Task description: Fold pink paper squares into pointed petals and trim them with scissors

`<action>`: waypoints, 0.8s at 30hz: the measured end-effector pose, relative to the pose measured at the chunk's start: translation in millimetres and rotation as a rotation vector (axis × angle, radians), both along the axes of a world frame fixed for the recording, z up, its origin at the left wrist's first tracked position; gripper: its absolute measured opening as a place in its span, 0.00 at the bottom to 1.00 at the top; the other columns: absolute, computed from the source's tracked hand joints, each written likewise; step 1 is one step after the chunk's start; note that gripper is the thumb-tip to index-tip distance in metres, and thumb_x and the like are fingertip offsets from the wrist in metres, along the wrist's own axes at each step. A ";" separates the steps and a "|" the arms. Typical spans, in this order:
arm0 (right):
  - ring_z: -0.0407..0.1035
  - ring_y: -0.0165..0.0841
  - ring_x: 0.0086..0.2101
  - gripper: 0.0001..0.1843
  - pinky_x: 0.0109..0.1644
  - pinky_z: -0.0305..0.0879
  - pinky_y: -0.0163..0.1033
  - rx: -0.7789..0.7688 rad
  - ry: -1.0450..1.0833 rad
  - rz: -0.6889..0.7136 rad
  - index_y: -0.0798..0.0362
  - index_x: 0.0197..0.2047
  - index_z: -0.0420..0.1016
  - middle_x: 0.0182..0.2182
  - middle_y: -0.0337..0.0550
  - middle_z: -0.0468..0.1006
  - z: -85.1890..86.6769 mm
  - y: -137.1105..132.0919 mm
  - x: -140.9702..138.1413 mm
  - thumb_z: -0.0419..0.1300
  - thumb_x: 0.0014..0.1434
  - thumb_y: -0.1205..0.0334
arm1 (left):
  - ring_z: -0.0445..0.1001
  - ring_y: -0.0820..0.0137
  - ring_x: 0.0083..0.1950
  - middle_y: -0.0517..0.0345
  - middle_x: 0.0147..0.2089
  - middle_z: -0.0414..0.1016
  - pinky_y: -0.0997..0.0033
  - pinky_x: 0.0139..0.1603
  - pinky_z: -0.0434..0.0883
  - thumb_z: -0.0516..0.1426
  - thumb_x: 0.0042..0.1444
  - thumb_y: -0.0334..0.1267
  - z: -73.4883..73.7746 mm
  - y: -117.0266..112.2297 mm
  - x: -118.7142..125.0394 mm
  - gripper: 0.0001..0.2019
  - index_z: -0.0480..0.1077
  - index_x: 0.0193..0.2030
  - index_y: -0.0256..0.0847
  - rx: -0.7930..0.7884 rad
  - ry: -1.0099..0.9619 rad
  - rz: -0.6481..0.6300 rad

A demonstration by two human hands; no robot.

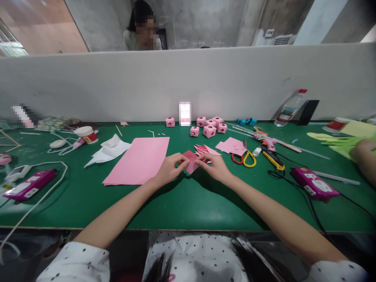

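Note:
Between my two hands is a small square of pink paper (191, 163), turned cornerwise above the green table. My left hand (170, 168) pinches its left corner between thumb and fingers. On the opposite corner, my right hand (215, 166) has a similar pinch. Just behind my right hand lie several folded pink paper pieces (202, 149). A stack of large pink paper sheets (138, 160) is beside my left hand. Further right sits a loose pile of small pink paper squares (232, 145). Several folded pink paper cubes (209, 131) stand near the partition.
Right of the paper squares are scissors (249, 159), a yellow box cutter (273, 160), a pink glue gun (269, 143) and a purple power strip (315, 183). Crumpled white paper (108, 150) and a paper cup (86, 134) are at left. A co-worker's hand (364, 152) shows at far right.

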State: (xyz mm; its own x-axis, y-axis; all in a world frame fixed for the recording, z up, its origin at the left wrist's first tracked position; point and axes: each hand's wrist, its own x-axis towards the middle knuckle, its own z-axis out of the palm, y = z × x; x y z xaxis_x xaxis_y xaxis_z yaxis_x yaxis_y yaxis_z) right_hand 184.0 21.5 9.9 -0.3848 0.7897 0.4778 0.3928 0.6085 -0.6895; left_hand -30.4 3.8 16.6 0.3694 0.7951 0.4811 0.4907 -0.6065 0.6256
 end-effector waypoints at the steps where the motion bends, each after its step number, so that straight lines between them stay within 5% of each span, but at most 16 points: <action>1: 0.70 0.32 0.31 0.11 0.38 0.65 0.37 0.005 -0.004 -0.001 0.52 0.34 0.77 0.30 0.40 0.80 0.2 0.1 0.0 0.59 0.61 0.55 | 0.72 0.69 0.37 0.57 0.35 0.74 0.71 0.37 0.67 0.52 0.62 0.41 0.2 0.5 -0.4 0.10 0.71 0.35 0.40 0.007 0.007 0.006; 12: 0.71 0.33 0.29 0.12 0.35 0.66 0.38 -0.075 0.029 -0.102 0.53 0.31 0.77 0.29 0.41 0.80 3.7 25.9 23.6 0.59 0.59 0.54 | 0.69 0.70 0.34 0.59 0.31 0.70 0.71 0.37 0.66 0.52 0.58 0.35 -4.0 15.1 -8.2 0.06 0.66 0.30 0.39 0.056 -0.002 0.109; 17: 0.70 0.33 0.28 0.16 0.32 0.64 0.37 -0.034 0.151 -0.336 0.55 0.33 0.78 0.28 0.43 0.80 -1.7 54.9 55.8 0.60 0.56 0.50 | 0.70 0.71 0.35 0.60 0.31 0.71 0.71 0.39 0.67 0.52 0.59 0.37 -5.2 22.1 -17.2 0.07 0.67 0.30 0.40 0.038 -0.046 0.196; 24: 0.72 0.35 0.27 0.14 0.31 0.65 0.37 -0.121 0.067 -0.480 0.56 0.28 0.79 0.26 0.44 0.80 -23.6 72.9 72.3 0.60 0.53 0.54 | 0.73 0.64 0.44 0.54 0.41 0.76 0.63 0.46 0.68 0.54 0.62 0.45 -13.4 22.6 -15.2 0.11 0.72 0.42 0.42 0.075 0.163 0.100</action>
